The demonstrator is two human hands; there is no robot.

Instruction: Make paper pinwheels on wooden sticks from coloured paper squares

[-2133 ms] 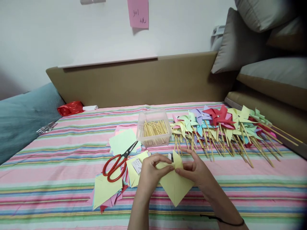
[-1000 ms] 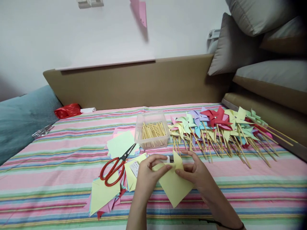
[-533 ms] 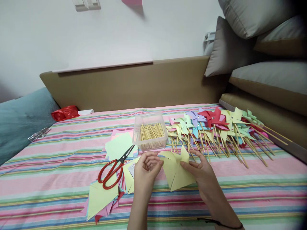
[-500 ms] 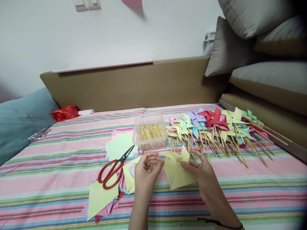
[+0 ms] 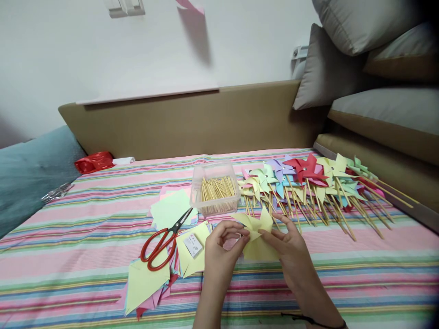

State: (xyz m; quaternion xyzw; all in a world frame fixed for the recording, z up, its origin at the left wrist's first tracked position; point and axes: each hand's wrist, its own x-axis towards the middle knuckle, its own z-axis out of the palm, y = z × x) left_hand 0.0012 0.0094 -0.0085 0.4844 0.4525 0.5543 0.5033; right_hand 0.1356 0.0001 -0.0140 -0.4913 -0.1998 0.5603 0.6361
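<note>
Left hand [image 5: 221,249] and right hand [image 5: 290,244] clamp yellow paper [image 5: 259,249], apparently to stop its folded points springing open, well in from the far edge of the striped cloth [image 5: 85,228]; the grip is partly hidden.

- Here we lose some of the right hand [image 5: 288,246] behind the yellow sheet [image 5: 259,250]!
- Tiny print on the white box [image 5: 193,245], too small for us!
- Far up, our top edge crops the pink note [image 5: 192,6]!
- Far right, the upper cushion [image 5: 366,23] too!

Both hands [image 5: 222,246] [image 5: 288,242] pinch folded yellow paper [image 5: 259,246] above striped cloth [image 5: 377,274]
</note>
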